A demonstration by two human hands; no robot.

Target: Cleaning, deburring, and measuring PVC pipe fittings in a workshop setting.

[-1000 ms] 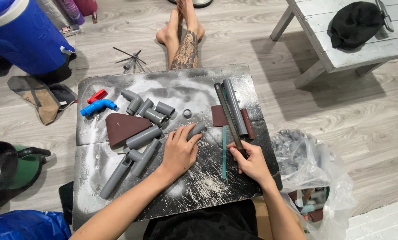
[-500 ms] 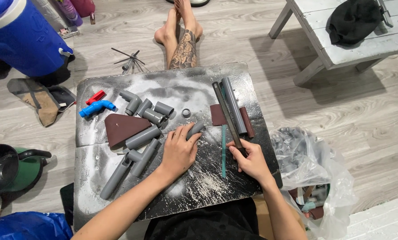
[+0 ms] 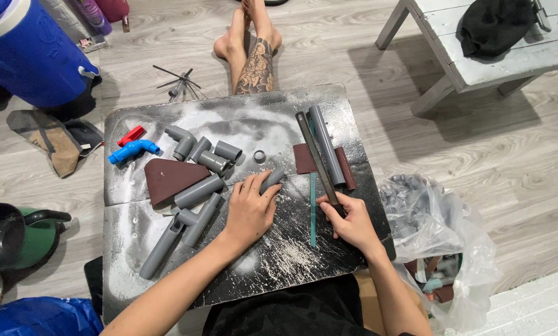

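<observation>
- The left hand (image 3: 249, 211) lies palm down near the middle of the black board (image 3: 229, 106), fingers closed over a short grey pipe piece (image 3: 273, 179); only the far end of the piece pokes out past the fingertips, the rest is hidden under the hand.
- The right hand (image 3: 352, 221) sits near the board's right edge, fingers curled around the near end of a long dark metal bar (image 3: 313, 152); the gripped end is covered, so what kind of tool it is cannot be told.
- A long grey pipe (image 3: 326, 143) lies just beside the bar, over a sheet of brown sandpaper (image 3: 302, 158) that is partly hidden beneath them.
- A thin green strip (image 3: 313, 211) lies between the two hands.
- Toward the board's left side: grey pipe fittings (image 3: 204, 155), a triangular brown sandpaper piece (image 3: 164, 177), a blue elbow fitting (image 3: 132, 150) and a small red part (image 3: 131, 134).
- A clear plastic bag (image 3: 441, 230) sits off the board's right edge; its contents are hard to make out.
- Bare feet (image 3: 248, 37) of another person rest beyond the far edge, cut off by the frame.
</observation>
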